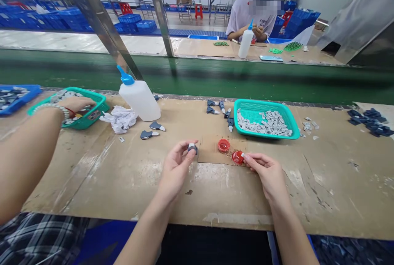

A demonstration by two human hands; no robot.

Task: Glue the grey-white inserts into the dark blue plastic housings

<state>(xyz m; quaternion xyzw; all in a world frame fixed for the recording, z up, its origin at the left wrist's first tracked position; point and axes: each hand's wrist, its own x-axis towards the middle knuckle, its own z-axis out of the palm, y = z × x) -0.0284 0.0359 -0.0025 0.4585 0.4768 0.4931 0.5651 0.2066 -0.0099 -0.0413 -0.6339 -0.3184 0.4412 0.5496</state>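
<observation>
Grey-blue plastic, likely light and stiff: the small part (193,149) sits mid-frame, pinched in the grip of the left hand (176,162), best held by its edges. Right of centre, the right hand (267,171) pinches a pale chip (243,155), probably slippery if wet, by a red cap (237,157).

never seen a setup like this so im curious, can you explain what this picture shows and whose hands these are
No machine here: one picture, from a camera on a person's head, looking forward and down. Their left hand holds a small dark piece; their right hand pinches a pale piece at the nearer red dish. Another red dish, a basket of grey pieces and a blue-tipped bottle stand on the brown worktop. The braceleted arm at far left is someone else's.
</observation>
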